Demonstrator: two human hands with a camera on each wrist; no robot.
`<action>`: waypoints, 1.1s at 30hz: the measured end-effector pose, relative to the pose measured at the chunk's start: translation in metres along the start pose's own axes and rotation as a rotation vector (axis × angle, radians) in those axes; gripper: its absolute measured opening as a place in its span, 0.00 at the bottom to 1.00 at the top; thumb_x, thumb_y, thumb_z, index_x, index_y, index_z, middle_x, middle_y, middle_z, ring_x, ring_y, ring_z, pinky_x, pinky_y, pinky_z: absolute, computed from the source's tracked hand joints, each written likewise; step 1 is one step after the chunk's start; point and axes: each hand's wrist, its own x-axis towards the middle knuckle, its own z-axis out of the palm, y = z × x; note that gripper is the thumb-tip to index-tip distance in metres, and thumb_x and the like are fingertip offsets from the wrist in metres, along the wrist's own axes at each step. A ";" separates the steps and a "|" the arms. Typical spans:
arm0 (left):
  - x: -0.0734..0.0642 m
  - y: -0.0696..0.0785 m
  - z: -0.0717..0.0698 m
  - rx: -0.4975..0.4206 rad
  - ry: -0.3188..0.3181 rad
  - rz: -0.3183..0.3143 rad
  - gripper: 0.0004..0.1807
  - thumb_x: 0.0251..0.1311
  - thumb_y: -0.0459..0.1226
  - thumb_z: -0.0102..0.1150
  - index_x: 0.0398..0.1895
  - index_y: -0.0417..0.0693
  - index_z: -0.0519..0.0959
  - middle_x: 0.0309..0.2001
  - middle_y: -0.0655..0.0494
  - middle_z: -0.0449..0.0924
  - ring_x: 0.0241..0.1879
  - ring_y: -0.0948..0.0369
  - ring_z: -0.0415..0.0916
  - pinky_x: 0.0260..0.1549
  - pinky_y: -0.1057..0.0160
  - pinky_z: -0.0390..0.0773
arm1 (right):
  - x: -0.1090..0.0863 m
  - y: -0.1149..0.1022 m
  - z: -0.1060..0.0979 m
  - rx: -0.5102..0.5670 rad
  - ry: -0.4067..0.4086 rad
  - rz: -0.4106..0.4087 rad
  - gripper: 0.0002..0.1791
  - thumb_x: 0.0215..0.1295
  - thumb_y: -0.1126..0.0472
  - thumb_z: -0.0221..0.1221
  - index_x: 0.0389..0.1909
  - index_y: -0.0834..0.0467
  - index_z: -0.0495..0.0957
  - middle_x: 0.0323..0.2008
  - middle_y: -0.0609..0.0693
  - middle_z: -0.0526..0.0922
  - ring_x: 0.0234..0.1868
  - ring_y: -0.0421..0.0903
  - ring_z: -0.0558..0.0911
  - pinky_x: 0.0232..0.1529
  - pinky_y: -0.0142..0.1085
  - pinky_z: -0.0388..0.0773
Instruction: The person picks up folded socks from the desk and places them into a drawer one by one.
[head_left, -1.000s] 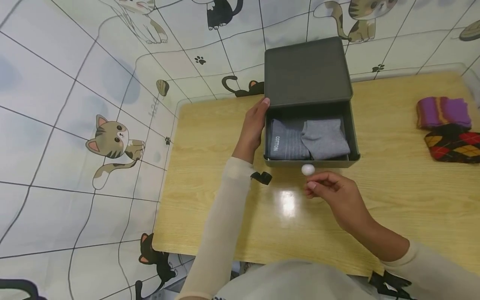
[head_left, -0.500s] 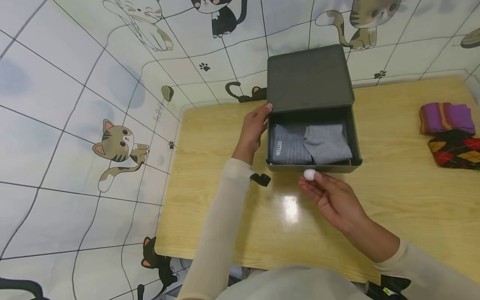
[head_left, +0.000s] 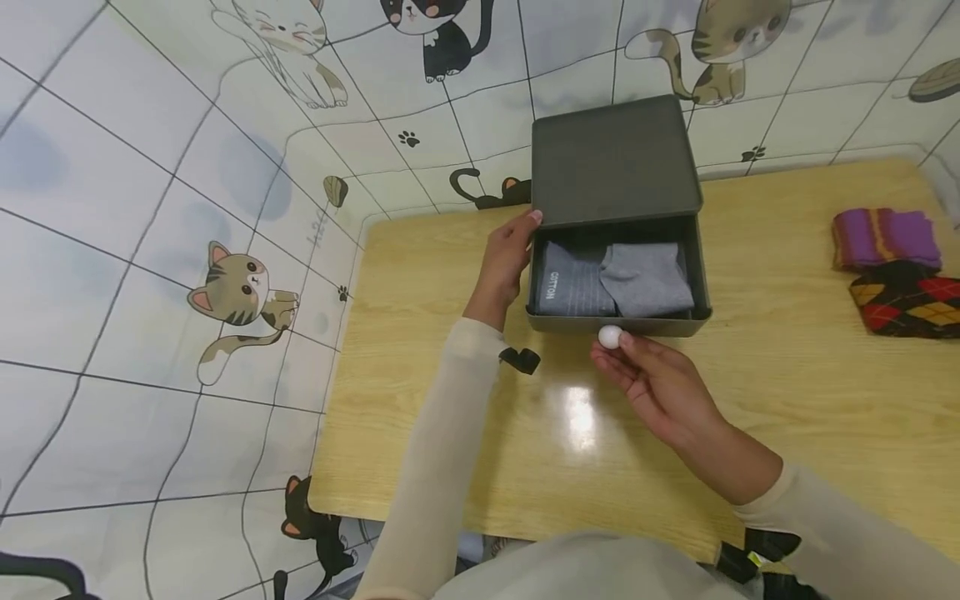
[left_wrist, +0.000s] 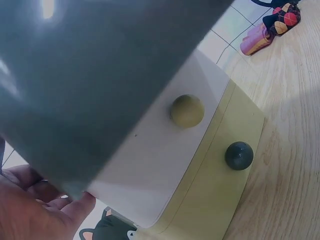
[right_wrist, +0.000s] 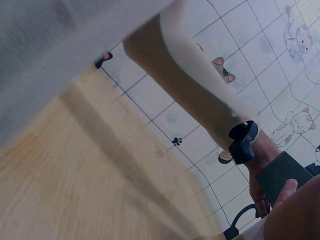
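A small chest of drawers [head_left: 611,162] with a dark grey top stands against the back wall. Its dark top drawer [head_left: 667,327] is pulled out. Inside lie a folded grey-blue sock [head_left: 573,283] marked COTTON and a plain grey folded sock [head_left: 648,279]. My right hand [head_left: 663,387] pinches the drawer's white knob [head_left: 610,337], thumb on its right side. My left hand [head_left: 506,258] holds the chest's left side, thumb at the front corner. Below, the left wrist view shows a white drawer [left_wrist: 150,165] and a yellow drawer [left_wrist: 215,175], both closed.
Purple striped folded socks [head_left: 887,237] and black argyle socks [head_left: 907,300] lie at the right of the wooden table [head_left: 420,400]. Cat-printed wall covering [head_left: 247,167] rises behind and to the left. A yellow knob [left_wrist: 187,111] and a dark green knob [left_wrist: 239,155] protrude from the lower drawers.
My right hand has come up from just below the knob and taken hold of it. The drawer has slid slightly inward. My left hand stays at the chest's side.
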 end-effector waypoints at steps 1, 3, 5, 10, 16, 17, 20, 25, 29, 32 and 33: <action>0.000 0.001 -0.001 0.006 0.001 -0.002 0.28 0.74 0.47 0.62 0.68 0.37 0.78 0.71 0.53 0.75 0.70 0.54 0.73 0.66 0.58 0.76 | 0.003 0.000 0.002 0.000 0.007 -0.003 0.15 0.81 0.72 0.48 0.47 0.72 0.84 0.43 0.65 0.88 0.49 0.54 0.89 0.57 0.39 0.83; -0.001 0.001 -0.002 0.006 0.002 -0.012 0.28 0.73 0.47 0.62 0.68 0.39 0.78 0.70 0.53 0.76 0.68 0.54 0.74 0.63 0.58 0.78 | 0.009 0.001 0.005 0.002 0.020 -0.013 0.15 0.81 0.73 0.48 0.46 0.72 0.84 0.42 0.65 0.88 0.47 0.55 0.90 0.56 0.40 0.84; -0.001 0.000 -0.002 0.016 0.000 -0.021 0.28 0.73 0.48 0.62 0.69 0.40 0.78 0.69 0.52 0.77 0.66 0.54 0.76 0.61 0.59 0.79 | 0.014 0.001 0.007 0.011 0.034 -0.012 0.14 0.80 0.73 0.49 0.45 0.72 0.84 0.41 0.66 0.88 0.47 0.55 0.90 0.56 0.40 0.84; 0.000 0.000 -0.003 0.013 0.004 -0.022 0.28 0.73 0.48 0.62 0.69 0.40 0.78 0.66 0.50 0.80 0.63 0.55 0.79 0.60 0.58 0.80 | 0.018 -0.002 0.008 0.011 0.043 0.008 0.14 0.80 0.73 0.48 0.44 0.72 0.84 0.40 0.66 0.88 0.46 0.56 0.90 0.55 0.40 0.85; 0.000 0.002 -0.002 -0.037 -0.027 0.002 0.27 0.75 0.44 0.61 0.69 0.36 0.77 0.68 0.48 0.78 0.68 0.56 0.75 0.66 0.59 0.75 | 0.028 -0.016 0.010 0.008 0.066 -0.030 0.13 0.80 0.72 0.51 0.42 0.73 0.84 0.39 0.66 0.88 0.45 0.55 0.90 0.53 0.39 0.85; -0.001 0.002 -0.002 -0.039 -0.026 0.005 0.27 0.75 0.44 0.61 0.69 0.35 0.77 0.68 0.48 0.78 0.68 0.56 0.75 0.66 0.60 0.75 | 0.031 -0.019 0.010 0.011 0.071 -0.026 0.13 0.80 0.72 0.51 0.42 0.73 0.84 0.39 0.66 0.88 0.45 0.55 0.90 0.53 0.39 0.86; -0.002 0.000 -0.002 -0.027 -0.022 0.008 0.27 0.75 0.45 0.61 0.68 0.36 0.77 0.67 0.49 0.78 0.68 0.57 0.75 0.65 0.61 0.77 | 0.042 -0.025 0.011 0.033 0.084 -0.001 0.12 0.80 0.72 0.51 0.42 0.74 0.83 0.38 0.67 0.87 0.44 0.56 0.90 0.53 0.40 0.86; -0.003 -0.003 -0.003 -0.019 -0.032 0.022 0.25 0.75 0.45 0.60 0.65 0.35 0.80 0.70 0.49 0.76 0.70 0.55 0.73 0.65 0.59 0.77 | 0.062 -0.035 0.012 0.069 0.103 0.004 0.12 0.79 0.72 0.52 0.42 0.75 0.84 0.38 0.67 0.87 0.43 0.57 0.90 0.51 0.40 0.86; -0.001 -0.003 -0.004 -0.018 -0.031 0.032 0.24 0.76 0.44 0.59 0.62 0.33 0.81 0.72 0.50 0.74 0.70 0.56 0.73 0.65 0.59 0.76 | 0.077 -0.042 0.013 0.064 0.107 -0.004 0.11 0.78 0.71 0.54 0.44 0.74 0.83 0.38 0.66 0.87 0.44 0.57 0.90 0.52 0.40 0.86; 0.000 -0.002 -0.004 -0.020 -0.033 0.034 0.25 0.77 0.44 0.58 0.65 0.33 0.79 0.72 0.48 0.73 0.70 0.56 0.73 0.65 0.61 0.76 | 0.088 -0.045 0.014 0.053 0.117 -0.017 0.10 0.78 0.70 0.55 0.44 0.74 0.83 0.39 0.66 0.86 0.45 0.56 0.90 0.52 0.39 0.86; 0.000 -0.002 -0.004 -0.020 -0.032 0.033 0.25 0.77 0.43 0.58 0.66 0.33 0.78 0.73 0.48 0.73 0.70 0.55 0.73 0.65 0.61 0.76 | 0.091 -0.046 0.014 0.049 0.124 -0.023 0.10 0.78 0.70 0.55 0.44 0.73 0.83 0.39 0.66 0.86 0.44 0.56 0.90 0.52 0.39 0.86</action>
